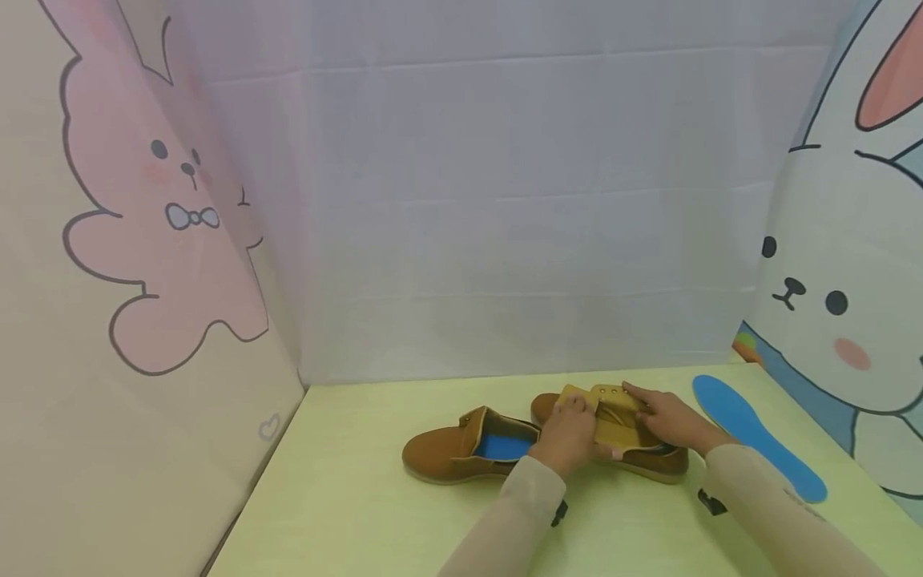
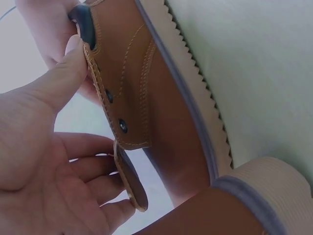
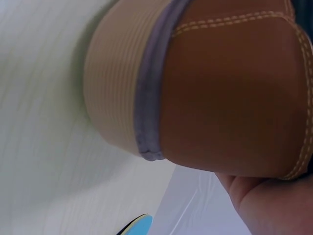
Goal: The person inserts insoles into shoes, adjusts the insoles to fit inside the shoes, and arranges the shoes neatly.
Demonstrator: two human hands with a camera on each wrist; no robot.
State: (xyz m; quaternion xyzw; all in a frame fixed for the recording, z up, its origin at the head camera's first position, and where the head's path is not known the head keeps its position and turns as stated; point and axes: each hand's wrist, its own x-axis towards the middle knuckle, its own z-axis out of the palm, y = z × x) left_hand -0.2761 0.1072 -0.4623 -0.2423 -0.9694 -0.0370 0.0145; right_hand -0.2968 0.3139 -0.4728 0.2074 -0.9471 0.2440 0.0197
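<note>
Both hands are on a brown leather shoe (image 1: 656, 463) with a tan lining, toe pointing to the far left. My left hand (image 1: 573, 437) holds the near opening; in the left wrist view its thumb presses the eyelet flap (image 2: 134, 107) and its fingers lie behind the folded-out tongue (image 2: 131, 183). Across the opening, my right hand (image 1: 674, 417) grips the far flap, which is pulled upright. The right wrist view is mostly filled by the shoe's heel (image 3: 230, 107), with part of that hand behind it. Inside, the tan lining shows.
To the left lies a second brown shoe (image 1: 436, 454) with a blue insole (image 1: 503, 446) inside it, its heel partly behind my left hand. A loose blue insole (image 1: 753, 433) lies on the pale yellow table (image 1: 339, 497), beside my right forearm. Curtains printed with rabbits surround the table.
</note>
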